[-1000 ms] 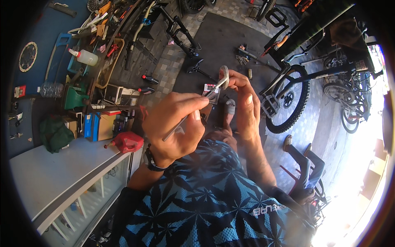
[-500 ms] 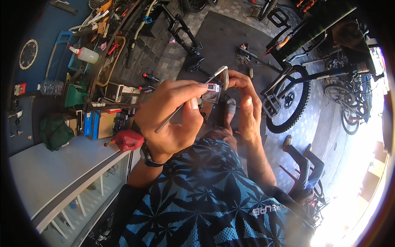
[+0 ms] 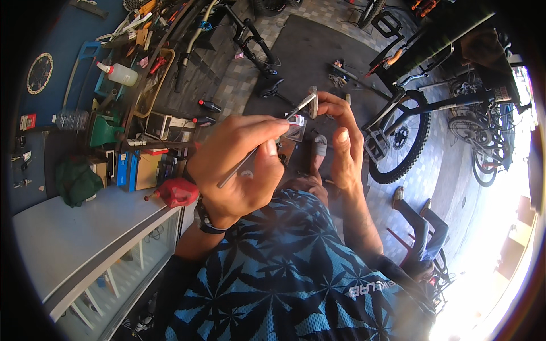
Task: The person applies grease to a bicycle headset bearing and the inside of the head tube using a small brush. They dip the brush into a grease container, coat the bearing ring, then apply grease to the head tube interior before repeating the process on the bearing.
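My left hand [image 3: 242, 162], with a dark watch at its wrist, pinches a thin grey metal rod [image 3: 232, 174] with a pale, coated-looking tip. Thumb and forefinger grip the rod near its middle, and its back end slants down across the palm. Opposite it, my right hand [image 3: 344, 145] holds up a small, pale, flat piece [image 3: 314, 104] by its edge, seen nearly side-on. The rod's tip meets the top of this piece, or comes very close to it. The exact kind of either thing cannot be made out.
At left, a white-topped glass cabinet [image 3: 85, 233] carries a red jug [image 3: 177, 193] and a green cloth [image 3: 78, 182]. Beyond it is a bench crowded with tools and a spray bottle [image 3: 118, 74]. A mountain bike's wheel [image 3: 421, 136] stands at right; another person's legs [image 3: 418, 224] are lower right.
The flat piece has turned slightly in my right fingers. My left hand and the rod have shifted a little to the right, with the rod's tip angled against the piece.
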Demonstrator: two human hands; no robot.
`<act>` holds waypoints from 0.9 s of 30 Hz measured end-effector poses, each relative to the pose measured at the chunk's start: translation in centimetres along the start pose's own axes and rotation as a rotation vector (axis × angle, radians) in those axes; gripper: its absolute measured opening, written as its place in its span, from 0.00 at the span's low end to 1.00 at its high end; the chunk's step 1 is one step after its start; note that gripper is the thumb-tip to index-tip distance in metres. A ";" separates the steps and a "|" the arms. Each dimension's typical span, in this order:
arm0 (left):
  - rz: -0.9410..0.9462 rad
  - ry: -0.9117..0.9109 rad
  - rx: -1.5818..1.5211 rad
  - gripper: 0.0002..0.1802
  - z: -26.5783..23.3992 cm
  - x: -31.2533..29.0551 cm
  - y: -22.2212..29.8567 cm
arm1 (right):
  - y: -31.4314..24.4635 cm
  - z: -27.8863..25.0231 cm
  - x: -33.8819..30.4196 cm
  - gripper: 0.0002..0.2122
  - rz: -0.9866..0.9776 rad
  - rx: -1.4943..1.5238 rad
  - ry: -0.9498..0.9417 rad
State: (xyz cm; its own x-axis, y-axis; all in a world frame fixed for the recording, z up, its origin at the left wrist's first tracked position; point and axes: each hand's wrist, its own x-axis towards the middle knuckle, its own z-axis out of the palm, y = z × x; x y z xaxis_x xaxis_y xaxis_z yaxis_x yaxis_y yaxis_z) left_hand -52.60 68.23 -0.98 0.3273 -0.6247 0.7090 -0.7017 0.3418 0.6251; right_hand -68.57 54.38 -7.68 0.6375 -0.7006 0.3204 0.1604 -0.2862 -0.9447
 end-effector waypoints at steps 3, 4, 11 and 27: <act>-0.040 -0.034 -0.004 0.11 0.2 -0.1 0.1 | -0.2 0.3 0.1 0.35 0.027 0.088 0.003; -0.036 -0.024 0.006 0.12 0.3 -0.2 0.1 | -0.3 0.2 0.1 0.37 0.048 0.077 -0.007; 0.010 -0.036 -0.010 0.15 0.2 -1.0 -0.3 | -0.6 0.3 0.5 0.44 0.127 0.139 -0.036; 0.133 -0.035 0.049 0.17 -0.1 0.1 -0.1 | -1.8 0.5 0.2 0.44 0.197 0.202 -0.058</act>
State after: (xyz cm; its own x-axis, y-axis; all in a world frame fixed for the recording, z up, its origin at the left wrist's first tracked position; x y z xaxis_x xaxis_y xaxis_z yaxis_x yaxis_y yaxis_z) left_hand -52.44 68.16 -0.92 0.2073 -0.6003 0.7724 -0.7679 0.3893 0.5087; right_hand -68.39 55.09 -5.93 0.7121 -0.6899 0.1304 0.1722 -0.0084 -0.9850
